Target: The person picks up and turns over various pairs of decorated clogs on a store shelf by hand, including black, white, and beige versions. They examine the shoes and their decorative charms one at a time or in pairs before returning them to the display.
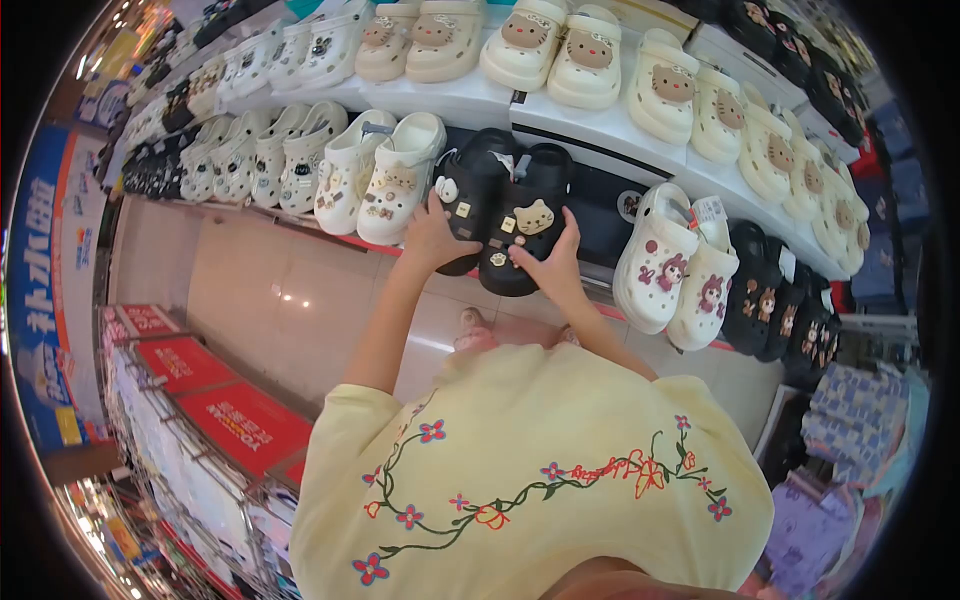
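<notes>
A pair of black clogs with charms sits at the front edge of the shelf, toes toward me. My left hand (432, 238) grips the left black clog (482, 175) from its outer side, thumb across the toe. Around the outer side of the right black clog (530, 205), which carries a cat-face charm, my right hand (555, 262) is closed, its thumb on the top near a paw charm. A tag shows between the two clogs. White clogs with charms (395, 190) stand right beside my left hand.
White clogs with purple bear charms (655, 265) stand to the right, then more black clogs (765, 300). Cream clogs (590, 55) line the higher shelf (570, 125). Red signs (225, 415) top a rack at lower left; folded fabric (850, 415) hangs at lower right.
</notes>
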The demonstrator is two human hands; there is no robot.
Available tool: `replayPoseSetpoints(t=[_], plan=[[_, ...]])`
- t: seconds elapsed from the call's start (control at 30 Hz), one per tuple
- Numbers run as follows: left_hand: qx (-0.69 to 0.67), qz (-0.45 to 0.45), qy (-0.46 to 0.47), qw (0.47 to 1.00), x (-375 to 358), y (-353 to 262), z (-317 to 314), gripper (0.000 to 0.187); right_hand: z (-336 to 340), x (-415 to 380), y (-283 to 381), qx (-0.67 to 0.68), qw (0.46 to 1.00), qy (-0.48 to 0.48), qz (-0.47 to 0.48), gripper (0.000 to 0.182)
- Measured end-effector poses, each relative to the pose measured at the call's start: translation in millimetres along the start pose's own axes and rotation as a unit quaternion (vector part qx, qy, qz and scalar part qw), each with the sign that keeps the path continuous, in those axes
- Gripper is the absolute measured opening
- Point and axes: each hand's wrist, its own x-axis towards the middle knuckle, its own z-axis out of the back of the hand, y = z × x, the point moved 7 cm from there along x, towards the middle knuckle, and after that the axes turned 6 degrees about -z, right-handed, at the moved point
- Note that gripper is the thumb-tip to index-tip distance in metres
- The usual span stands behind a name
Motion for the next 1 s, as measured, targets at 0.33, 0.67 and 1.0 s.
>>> replayPoseSetpoints(t=[0.33, 0.67, 1.0], plan=[[-0.034, -0.018, 0.080, 0.996, 4.7, -7.9, 9.1, 0.111, 4.7, 18.0, -6.6, 0.002, 0.992, -0.110, -0.060, 0.082], [-0.155, -0.159, 0.074, 0.972, 2.7, -19.2, -7.8, 0.098, 47.5, -1.3, -20.6, 0.054, 0.987, -0.118, -0.092, 0.069], [-0.165, -0.167, 0.104, 0.966, 2.5, -53.2, -16.9, 0.085, 75.9, -12.1, 13.1, -0.141, 0.973, -0.182, -0.007, 0.052]])
